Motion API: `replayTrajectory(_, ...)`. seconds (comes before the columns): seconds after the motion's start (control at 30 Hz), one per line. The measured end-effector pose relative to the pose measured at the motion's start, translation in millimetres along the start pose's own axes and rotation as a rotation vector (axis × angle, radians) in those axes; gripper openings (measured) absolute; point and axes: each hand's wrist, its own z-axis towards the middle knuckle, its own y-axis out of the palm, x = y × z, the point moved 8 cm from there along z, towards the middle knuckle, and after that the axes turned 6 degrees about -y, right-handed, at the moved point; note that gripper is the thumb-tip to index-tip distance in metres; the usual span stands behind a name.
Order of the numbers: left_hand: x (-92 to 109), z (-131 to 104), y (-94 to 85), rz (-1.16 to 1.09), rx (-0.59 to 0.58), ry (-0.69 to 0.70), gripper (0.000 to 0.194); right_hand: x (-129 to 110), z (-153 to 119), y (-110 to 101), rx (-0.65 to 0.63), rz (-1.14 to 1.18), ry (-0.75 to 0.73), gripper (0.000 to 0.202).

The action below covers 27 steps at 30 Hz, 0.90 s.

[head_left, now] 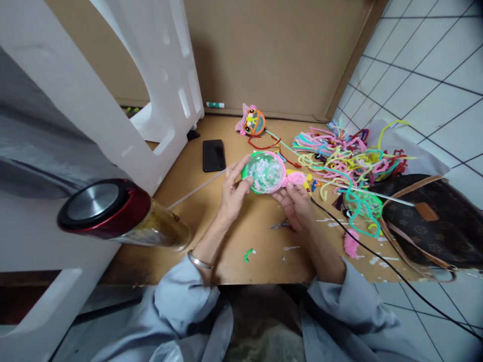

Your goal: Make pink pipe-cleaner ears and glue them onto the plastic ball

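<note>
My left hand [234, 190] grips the left edge of a clear round disc [265, 172], its rim wound with green and pink pipe cleaner. Green and white stuff shows through its face. At the disc's right side, my right hand [298, 203] pinches a fluffy pink pipe-cleaner piece [296, 179], which touches the pink rim. A thin white stick [196, 190] runs down to the left from behind my left hand. Partly hidden behind the pink piece lies a yellow glue gun [306, 188]. Small scissors [279, 225] rest on the table below the right hand.
A pipe-cleaner animal head [253, 122] on a stick lies at the back. Heaped pipe cleaners [339, 156] and a brown handbag [433, 221] fill the right. A black phone [213, 155] and a glass flask [151, 221] are on the left. A black cord [377, 256] crosses the right side.
</note>
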Motion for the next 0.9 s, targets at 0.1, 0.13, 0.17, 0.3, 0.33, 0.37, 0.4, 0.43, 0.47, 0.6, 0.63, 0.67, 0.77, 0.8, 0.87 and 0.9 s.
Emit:
replayTrajectory(0.1, 0, 0, -1.0, -0.138, 0.048, -0.044, 0.072, 2, -3, 3, -0.011, -0.02, 0.017, 0.034)
replayTrajectory(0.13, 0, 0, -1.7, -0.161, 0.065, -0.059, 0.071, 3, -4, 5, -0.015, -0.029, 0.027, 0.034)
replayTrajectory(0.17, 1, -1, -2.1, -0.169, 0.078, -0.074, 0.069, 4, -6, 6, -0.019, -0.036, 0.04, 0.035)
replayTrajectory(0.3, 2, -2, -1.1, -0.137, 0.076, -0.11, 0.067, 9, -12, 14, -0.031, -0.044, 0.08, 0.037)
replayTrajectory(0.33, 3, -2, -0.1, -0.132, 0.066, -0.102, 0.069, 10, -14, 15, -0.034, -0.05, 0.086, 0.036)
replayTrajectory(0.37, 4, -2, 1.1, -0.127, 0.054, -0.089, 0.073, 11, -16, 17, -0.041, -0.06, 0.093, 0.036)
replayTrajectory(0.4, 5, -2, 2.0, -0.12, 0.044, -0.074, 0.078, 13, -18, 18, -0.052, -0.075, 0.103, 0.035)
replayTrajectory(0.43, 5, -2, 2.4, -0.109, 0.042, -0.062, 0.084, 15, -19, 20, -0.067, -0.094, 0.114, 0.034)
replayTrajectory(0.47, 5, -2, 1.9, -0.095, 0.049, -0.057, 0.088, 18, -20, 20, -0.082, -0.115, 0.125, 0.034)
replayTrajectory(0.6, 0, 0, -8.3, -0.038, 0.125, -0.077, 0.089, 18, -17, 12, -0.067, -0.233, 0.107, 0.04)
replayTrajectory(0.63, 1, 1, -11.1, -0.024, 0.136, -0.082, 0.086, 13, -15, 8, -0.039, -0.265, 0.06, 0.041)
replayTrajectory(0.67, 2, 2, -12.8, -0.007, 0.132, -0.09, 0.084, 5, -13, 4, -0.006, -0.296, -0.004, 0.041)
replayTrajectory(0.77, 5, 2, -6.0, 0.079, -0.001, -0.162, 0.078, -23, -9, -3, 0.077, -0.386, -0.22, 0.033)
replayTrajectory(0.8, 5, 1, 0.3, 0.117, -0.081, -0.196, 0.076, -31, -9, -3, 0.087, -0.417, -0.266, 0.03)
replayTrajectory(0.87, 7, -4, 13.5, 0.201, -0.229, -0.226, 0.071, -39, -9, -1, 0.073, -0.465, -0.31, 0.028)
replayTrajectory(0.9, 8, -7, 19.1, 0.247, -0.283, -0.213, 0.068, -41, -9, 1, 0.059, -0.478, -0.319, 0.028)
